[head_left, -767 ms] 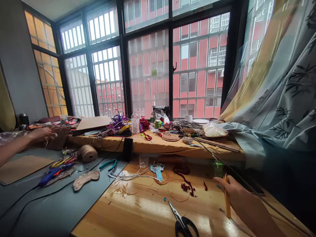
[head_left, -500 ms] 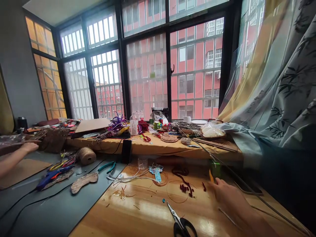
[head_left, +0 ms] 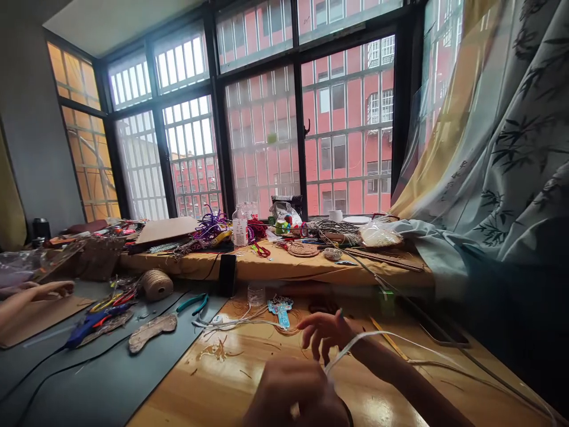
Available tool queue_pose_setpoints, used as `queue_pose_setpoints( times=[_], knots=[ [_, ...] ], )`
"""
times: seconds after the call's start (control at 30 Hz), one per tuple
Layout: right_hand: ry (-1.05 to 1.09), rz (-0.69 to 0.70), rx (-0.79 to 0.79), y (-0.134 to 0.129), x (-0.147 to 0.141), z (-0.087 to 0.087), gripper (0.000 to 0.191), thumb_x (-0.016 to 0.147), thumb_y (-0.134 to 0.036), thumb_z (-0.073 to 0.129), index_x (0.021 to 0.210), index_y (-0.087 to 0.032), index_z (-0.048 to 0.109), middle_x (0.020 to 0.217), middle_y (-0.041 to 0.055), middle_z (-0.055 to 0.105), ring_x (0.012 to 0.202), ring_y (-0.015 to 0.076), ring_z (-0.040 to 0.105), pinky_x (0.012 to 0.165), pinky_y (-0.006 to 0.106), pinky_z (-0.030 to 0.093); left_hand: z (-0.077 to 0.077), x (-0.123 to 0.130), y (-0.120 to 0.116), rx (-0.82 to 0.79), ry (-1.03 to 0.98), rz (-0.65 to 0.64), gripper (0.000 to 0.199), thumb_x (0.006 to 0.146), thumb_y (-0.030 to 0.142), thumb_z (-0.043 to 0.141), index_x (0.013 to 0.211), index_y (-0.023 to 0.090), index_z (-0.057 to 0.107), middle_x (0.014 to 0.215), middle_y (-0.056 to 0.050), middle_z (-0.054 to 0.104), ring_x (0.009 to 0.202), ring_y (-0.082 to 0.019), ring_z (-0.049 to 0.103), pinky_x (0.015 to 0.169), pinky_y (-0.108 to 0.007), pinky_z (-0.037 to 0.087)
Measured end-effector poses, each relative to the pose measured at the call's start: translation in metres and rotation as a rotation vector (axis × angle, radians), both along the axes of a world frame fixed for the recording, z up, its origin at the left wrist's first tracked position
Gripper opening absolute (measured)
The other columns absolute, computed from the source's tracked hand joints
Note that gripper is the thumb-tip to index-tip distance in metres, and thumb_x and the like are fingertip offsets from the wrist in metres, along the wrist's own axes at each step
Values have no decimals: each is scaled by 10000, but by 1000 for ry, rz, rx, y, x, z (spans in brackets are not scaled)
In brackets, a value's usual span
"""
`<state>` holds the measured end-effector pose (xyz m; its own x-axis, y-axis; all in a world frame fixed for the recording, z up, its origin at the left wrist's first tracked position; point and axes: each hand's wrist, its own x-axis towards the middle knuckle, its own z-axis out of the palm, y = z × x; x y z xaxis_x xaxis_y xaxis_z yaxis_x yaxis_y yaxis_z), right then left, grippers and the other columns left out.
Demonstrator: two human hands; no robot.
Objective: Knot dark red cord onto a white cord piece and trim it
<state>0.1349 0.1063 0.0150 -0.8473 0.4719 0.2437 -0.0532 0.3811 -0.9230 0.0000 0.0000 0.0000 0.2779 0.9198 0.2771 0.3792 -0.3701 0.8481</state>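
Observation:
Low in the centre of the head view is my left hand (head_left: 291, 388), blurred by motion, its fingers closed round the end of a white cord (head_left: 376, 333). The cord arches over my right forearm and runs off to the right. My right hand (head_left: 326, 333) is above the wooden table (head_left: 178, 397), its fingers spread and bent down, holding nothing. Just beyond its fingertips lies a blue card (head_left: 280, 309). Only a dark edge of the scissors' handle shows beside my left hand.
Another person's hand (head_left: 53, 290) hovers over cardboard at far left. A glue gun (head_left: 93, 326), a twine roll (head_left: 156, 284), teal pliers (head_left: 193, 303) and a bark piece (head_left: 152, 332) lie on the grey mat (head_left: 111, 385). A yellow stick (head_left: 389, 338) lies at right; craft supplies crowd the ledge (head_left: 284, 268).
My right hand has moved left, away from the yellow stick, and opened. My left hand has come into view with the white cord, covering most of the scissors. The other person's hand has shifted and opened.

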Motion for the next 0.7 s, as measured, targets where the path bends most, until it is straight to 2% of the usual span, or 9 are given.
queue_pose_setpoints(
  times=[0.1,0.2,0.23,0.3,0.4,0.47,0.53,0.6,0.7],
  knots=[
    [38,214,-127,-6,-3,21,870,676,-720,-13,981,-112,528,830,100,566,671,132,549,552,235,427,40,3,35,26,-201,48,442,741,579,364,601,191,522,379,1,478,280,-85,371,293,-223,263],
    [-63,275,-73,10,3,28,761,640,-748,260,1008,-130,510,919,105,565,636,121,552,474,195,393,60,2,65,-25,-283,29,382,741,529,399,642,170,486,308,40,430,223,-63,302,261,-178,152],
    [-153,225,-43,18,4,26,651,650,-675,417,1019,-145,501,910,87,573,609,104,549,455,174,375,62,0,76,-17,-281,34,364,756,498,393,649,163,486,297,48,416,220,-55,287,270,-170,156],
    [-232,87,-19,36,3,16,511,674,-534,536,1006,-147,509,827,50,583,586,84,533,480,170,389,59,-4,102,31,-248,80,337,776,448,385,645,154,485,284,64,381,227,-38,245,291,-158,166],
    [-180,-100,3,61,-11,-5,379,736,-444,502,919,-114,545,750,46,589,611,97,544,564,204,426,47,-9,149,38,-160,132,327,809,398,321,681,151,493,306,61,388,253,-50,280,318,-158,205],
    [-202,-362,121,75,-27,-14,340,805,-398,391,778,-105,562,690,52,590,575,103,542,545,208,424,40,-11,182,71,-53,291,319,823,345,287,692,150,503,340,55,399,287,-64,336,351,-170,260],
    [-229,-531,161,89,-44,-18,379,853,-320,255,754,-94,543,621,66,579,518,111,522,495,214,400,37,-14,212,99,-30,375,313,827,290,272,687,146,512,350,55,373,319,-72,350,386,-181,286],
    [-262,-663,217,100,-58,-16,381,856,-234,186,802,-93,536,672,98,600,554,136,537,493,227,385,40,-16,237,137,-4,448,303,819,262,298,654,144,523,387,38,396,383,-84,400,440,-193,318],
    [-328,-802,347,111,-74,-7,299,825,-190,266,832,-128,559,882,127,619,768,186,569,601,246,390,50,-23,264,178,39,563,277,791,224,366,579,148,528,527,-19,516,570,-123,507,550,-222,355]
  ],
)
